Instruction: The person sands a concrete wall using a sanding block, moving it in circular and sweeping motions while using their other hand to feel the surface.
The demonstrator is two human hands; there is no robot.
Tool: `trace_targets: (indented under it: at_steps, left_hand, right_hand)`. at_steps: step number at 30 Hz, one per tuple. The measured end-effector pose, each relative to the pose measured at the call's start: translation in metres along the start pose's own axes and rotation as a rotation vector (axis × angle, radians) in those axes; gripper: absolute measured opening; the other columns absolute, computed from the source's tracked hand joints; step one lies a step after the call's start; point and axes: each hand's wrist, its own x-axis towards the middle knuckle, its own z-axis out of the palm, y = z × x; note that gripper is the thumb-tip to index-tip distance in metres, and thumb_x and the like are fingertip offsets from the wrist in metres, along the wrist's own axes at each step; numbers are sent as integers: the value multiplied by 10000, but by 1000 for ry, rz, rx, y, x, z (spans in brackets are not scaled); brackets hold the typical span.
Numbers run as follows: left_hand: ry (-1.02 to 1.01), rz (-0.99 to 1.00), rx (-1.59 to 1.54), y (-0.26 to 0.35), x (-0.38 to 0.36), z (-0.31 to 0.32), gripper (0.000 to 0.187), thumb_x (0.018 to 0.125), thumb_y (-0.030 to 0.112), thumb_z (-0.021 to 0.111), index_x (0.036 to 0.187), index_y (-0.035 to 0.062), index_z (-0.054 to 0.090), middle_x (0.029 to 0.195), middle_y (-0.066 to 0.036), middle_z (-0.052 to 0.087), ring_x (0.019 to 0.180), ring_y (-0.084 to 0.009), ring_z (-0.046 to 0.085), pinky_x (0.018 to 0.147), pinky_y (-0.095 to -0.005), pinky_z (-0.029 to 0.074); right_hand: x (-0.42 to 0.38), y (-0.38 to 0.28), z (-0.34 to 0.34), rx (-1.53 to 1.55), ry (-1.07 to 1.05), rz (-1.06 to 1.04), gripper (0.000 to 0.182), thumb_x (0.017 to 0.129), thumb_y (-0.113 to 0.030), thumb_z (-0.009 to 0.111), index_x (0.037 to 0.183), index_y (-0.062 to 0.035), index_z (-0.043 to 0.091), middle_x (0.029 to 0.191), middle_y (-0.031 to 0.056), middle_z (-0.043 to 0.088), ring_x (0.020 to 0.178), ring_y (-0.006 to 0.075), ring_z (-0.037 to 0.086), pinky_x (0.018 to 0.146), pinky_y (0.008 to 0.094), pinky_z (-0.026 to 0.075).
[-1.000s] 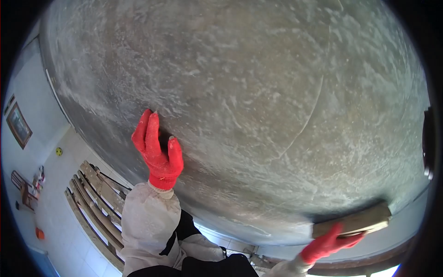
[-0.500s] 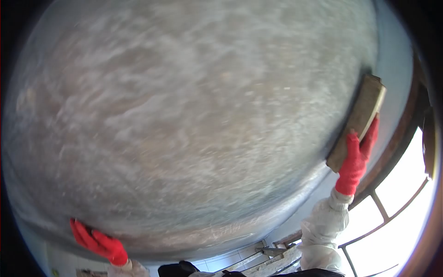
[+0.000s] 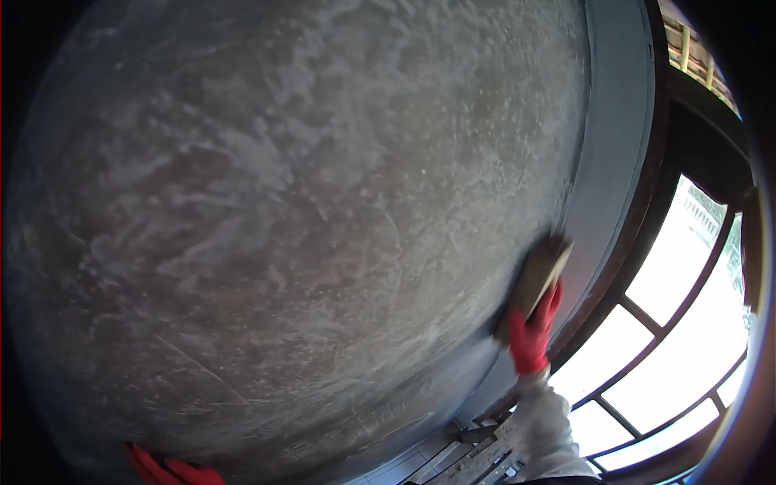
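Observation:
Red gloves cover both of my hands. My right hand (image 3: 533, 330) is wrapped round a long wooden block (image 3: 535, 279), whose face lies against the right edge of the mottled grey wall (image 3: 307, 218), near the corner. The block is tilted and slightly blurred. At the bottom left, my left hand (image 3: 174, 470) is partly cut off by the frame edge; its fingers are spread and rest at or close to the wall. Nothing shows in it.
Right of the corner runs a smooth grey-blue wall strip (image 3: 614, 121), then a dark-framed window (image 3: 647, 327) with bright panes. Below my right arm are a dusty plank structure (image 3: 469, 462) and a tiled floor (image 3: 400, 469).
My right hand and the block have moved down and left in view, along the wall's edge. The view has shifted, showing more window, and my left hand sits lower, partly out of frame.

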Motion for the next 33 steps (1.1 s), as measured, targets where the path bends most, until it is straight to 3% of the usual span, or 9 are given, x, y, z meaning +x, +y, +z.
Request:
trace_targets:
  at_steps: [2, 7, 10, 15, 18, 23, 25, 28, 33]
  left_hand:
    - [4, -20, 3, -8, -3, 8, 453, 991, 236, 437, 1373, -2, 493, 1427, -219, 460, 1328, -368, 417, 1077, -474, 327]
    - [42, -31, 17, -10, -3, 12, 461, 1023, 261, 369, 1374, -6, 503, 1385, -211, 508, 1254, -362, 493, 1052, -458, 354]
    - [46, -10, 29, -10, -2, 12, 443, 1025, 237, 367, 1365, -7, 513, 1376, -209, 517, 1250, -361, 495, 1049, -456, 359]
    - [25, -36, 6, -19, -7, 10, 407, 1021, 183, 382, 1342, -19, 531, 1374, -211, 517, 1251, -360, 496, 1045, -446, 370]
    - [10, -49, -35, -18, -5, 9, 433, 1016, 219, 375, 1331, -32, 533, 1379, -233, 505, 1250, -378, 489, 1050, -463, 356]
    - [18, -20, -37, -15, -2, 10, 431, 1016, 211, 373, 1337, -28, 532, 1374, -229, 512, 1240, -379, 497, 1049, -459, 359]
    - [11, -16, -32, -13, -1, 8, 431, 1016, 209, 373, 1340, -27, 531, 1374, -226, 513, 1237, -377, 500, 1046, -457, 361]
    - [9, 5, -30, -14, -1, 8, 414, 1016, 179, 386, 1349, -30, 516, 1377, -221, 510, 1253, -366, 492, 1051, -445, 371]
    - [14, -5, -36, -19, -5, 10, 423, 1013, 196, 379, 1333, -36, 532, 1369, -229, 515, 1230, -377, 503, 1033, -458, 372]
  right_hand:
    - [96, -15, -16, -46, 103, -293, 864, 803, -176, 685, 1533, -57, 238, 1538, 299, 213, 1391, 463, 310, 1115, 492, 297]
    - [188, -44, -21, 180, 243, -173, 814, 817, -198, 697, 1514, -57, 301, 1510, 291, 271, 1360, 441, 364, 1100, 459, 329]
    - [110, -11, -6, 21, 223, -212, 813, 826, -230, 685, 1516, -55, 292, 1517, 291, 258, 1365, 447, 352, 1102, 471, 324]
    - [-123, 43, 28, 69, -8, 88, 984, 725, -247, 744, 1541, -87, 217, 1518, 305, 211, 1396, 489, 270, 1114, 520, 301]
    - [-140, 58, 24, 91, -48, 15, 992, 717, -200, 754, 1543, -94, 215, 1519, 299, 220, 1396, 485, 274, 1116, 510, 303]
    - [84, -20, -8, 14, 171, -281, 877, 744, -180, 763, 1504, -92, 336, 1500, 300, 267, 1327, 465, 402, 1067, 473, 379]
    - [156, -49, -21, 178, 205, -203, 821, 775, -190, 769, 1486, -96, 371, 1477, 239, 343, 1302, 393, 448, 1041, 421, 414]
    - [184, -55, -18, 177, 301, -107, 798, 791, -218, 767, 1480, -99, 381, 1471, 234, 353, 1292, 390, 458, 1040, 411, 414]
    - [-22, -5, 22, -47, 158, -103, 900, 795, -266, 725, 1529, -80, 239, 1500, 317, 239, 1347, 495, 344, 1079, 524, 345]
